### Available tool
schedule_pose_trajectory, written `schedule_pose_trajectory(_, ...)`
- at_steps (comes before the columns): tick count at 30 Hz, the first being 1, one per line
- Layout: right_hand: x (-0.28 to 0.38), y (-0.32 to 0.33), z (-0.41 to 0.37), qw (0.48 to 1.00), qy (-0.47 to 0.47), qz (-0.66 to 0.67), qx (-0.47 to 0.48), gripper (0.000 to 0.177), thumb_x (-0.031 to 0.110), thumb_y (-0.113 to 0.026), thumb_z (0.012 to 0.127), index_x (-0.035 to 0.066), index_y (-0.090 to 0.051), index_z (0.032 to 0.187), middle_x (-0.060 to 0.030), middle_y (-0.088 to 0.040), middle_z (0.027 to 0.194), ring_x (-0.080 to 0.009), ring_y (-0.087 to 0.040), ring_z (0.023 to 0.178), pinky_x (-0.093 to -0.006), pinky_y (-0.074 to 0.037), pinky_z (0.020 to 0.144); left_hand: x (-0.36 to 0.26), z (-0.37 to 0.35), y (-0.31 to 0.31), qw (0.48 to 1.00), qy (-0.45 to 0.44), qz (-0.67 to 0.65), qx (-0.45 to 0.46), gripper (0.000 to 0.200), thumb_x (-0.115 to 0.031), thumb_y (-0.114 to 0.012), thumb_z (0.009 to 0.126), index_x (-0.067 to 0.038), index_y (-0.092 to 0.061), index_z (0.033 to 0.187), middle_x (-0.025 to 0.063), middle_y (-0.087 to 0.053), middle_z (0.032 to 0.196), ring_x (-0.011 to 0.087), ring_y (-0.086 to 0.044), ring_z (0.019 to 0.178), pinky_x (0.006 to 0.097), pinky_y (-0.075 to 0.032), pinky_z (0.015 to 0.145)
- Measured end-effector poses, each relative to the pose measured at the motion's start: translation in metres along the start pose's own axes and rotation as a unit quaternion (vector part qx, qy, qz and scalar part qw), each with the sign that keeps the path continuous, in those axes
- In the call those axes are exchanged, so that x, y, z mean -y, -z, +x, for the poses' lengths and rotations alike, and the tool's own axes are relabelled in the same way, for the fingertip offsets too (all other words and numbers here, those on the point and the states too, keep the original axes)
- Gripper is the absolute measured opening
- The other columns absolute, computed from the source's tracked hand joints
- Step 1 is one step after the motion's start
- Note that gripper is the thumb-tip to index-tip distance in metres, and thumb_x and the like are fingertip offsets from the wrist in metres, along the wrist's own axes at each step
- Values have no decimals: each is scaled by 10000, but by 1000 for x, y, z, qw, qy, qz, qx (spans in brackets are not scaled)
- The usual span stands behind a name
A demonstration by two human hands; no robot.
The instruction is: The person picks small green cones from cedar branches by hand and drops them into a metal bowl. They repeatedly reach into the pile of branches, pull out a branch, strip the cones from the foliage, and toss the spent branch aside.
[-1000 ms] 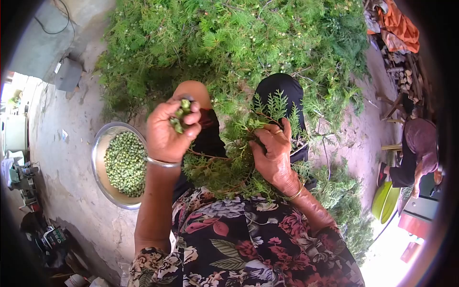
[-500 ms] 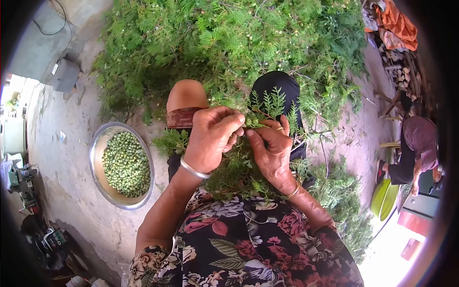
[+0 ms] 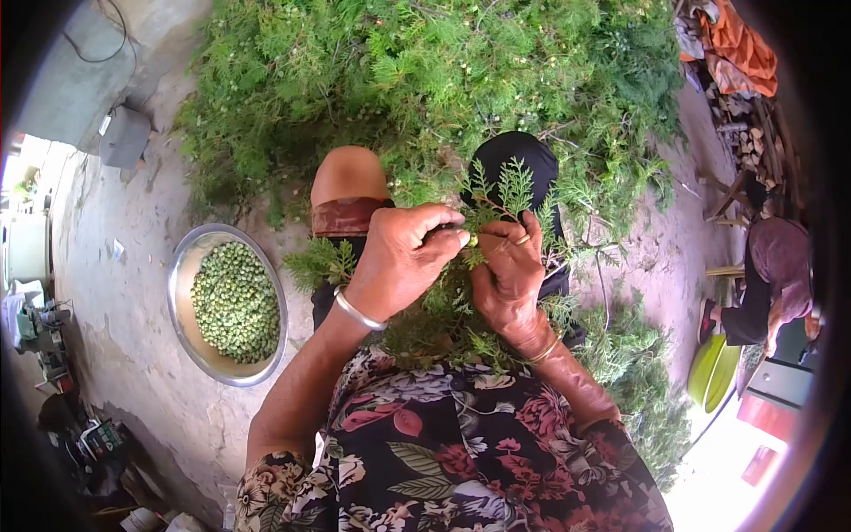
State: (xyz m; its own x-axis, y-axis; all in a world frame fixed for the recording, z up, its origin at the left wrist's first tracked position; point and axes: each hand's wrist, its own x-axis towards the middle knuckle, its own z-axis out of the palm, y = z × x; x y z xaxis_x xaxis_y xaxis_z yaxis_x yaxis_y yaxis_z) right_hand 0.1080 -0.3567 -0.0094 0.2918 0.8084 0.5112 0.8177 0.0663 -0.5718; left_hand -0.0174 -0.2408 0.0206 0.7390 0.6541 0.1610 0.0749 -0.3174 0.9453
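My right hand, with a ring and a thin gold bracelet, is closed on a leafy evergreen sprig that points up past its fingers. My left hand, wearing a silver bangle, has its fingers curled and thumb and forefinger close together at the sprig. A small green cone shows at those fingertips, between the two hands. Whatever else lies inside the left fingers is hidden. Left of my legs, a metal basin holds many green cones.
A large heap of cut evergreen branches lies beyond my knees, with more branches to my right. Another person sits at the far right near a yellow-green basin. Split firewood and an orange cloth are at upper right.
My left hand has shifted slightly right and down, with its thumb and forefinger a little farther apart. The right hand keeps its hold on the sprig, turned slightly.
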Motion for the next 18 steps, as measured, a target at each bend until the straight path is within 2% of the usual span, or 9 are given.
schedule_pose_trajectory(1,-1,2,-1,1000,-1,-2,-1,293,-34,-620,583,13,-624,872,-78,-625,824,-245,-594,901,-548,-266,1010,3,0,-1,1000,3,-16,3,139,-22,-681,790,56,-625,891,126,-608,668,50,-519,572,221,-428,515)
schedule_pose_trajectory(3,-3,3,-2,999,28,-4,22,337,-37,-605,551,13,-619,883,-68,-616,827,-246,-583,900,-554,-260,1009,4,-1,0,999,19,-20,18,164,-51,-703,785,54,-628,887,141,-620,683,74,-542,570,234,-438,524)
schedule_pose_trajectory(5,-8,1,-3,999,36,-2,17,377,-43,-584,530,15,-618,901,-64,-616,829,-245,-577,890,-558,-262,1005,-1,-1,3,997,-17,20,66,187,-44,-697,800,59,-641,945,115,-675,833,106,-610,696,238,-489,632)
schedule_pose_trajectory(9,-12,-4,-6,998,55,-7,9,373,-54,-557,521,15,-619,882,-57,-625,835,-243,-581,894,-558,-259,1009,-4,2,1,993,-27,44,104,186,-54,-709,787,49,-636,923,132,-670,847,150,-634,704,281,-500,634)
schedule_pose_trajectory(14,-10,-3,-5,999,42,-10,9,342,-68,-538,528,13,-623,850,-53,-634,823,-243,-590,896,-552,-262,1014,1,0,-5,992,-47,79,86,162,-48,-711,779,53,-601,842,121,-647,774,149,-607,640,266,-483,596)
schedule_pose_trajectory(16,-9,-2,-4,999,38,-20,11,348,-79,-525,534,17,-628,852,-56,-636,809,-242,-596,887,-543,-274,1013,1,-3,-9,998,-1,49,31,165,-45,-713,771,49,-587,822,109,-631,725,132,-594,620,254,-472,575)
schedule_pose_trajectory(17,-7,-2,-3,999,38,-19,12,348,-79,-525,534,17,-628,852,-56,-636,809,-242,-596,887,-543,-274,1013,2,-4,-12,998,-1,49,30,165,-45,-713,771,49,-587,822,109,-631,725,132,-594,620,254,-472,575)
schedule_pose_trajectory(18,-5,-1,-1,999,31,-23,11,327,-80,-542,557,18,-630,857,-59,-636,808,-240,-598,882,-538,-289,1006,4,-5,-15,999,-1,38,-11,167,-46,-712,770,48,-589,832,106,-628,714,127,-594,620,258,-470,570)
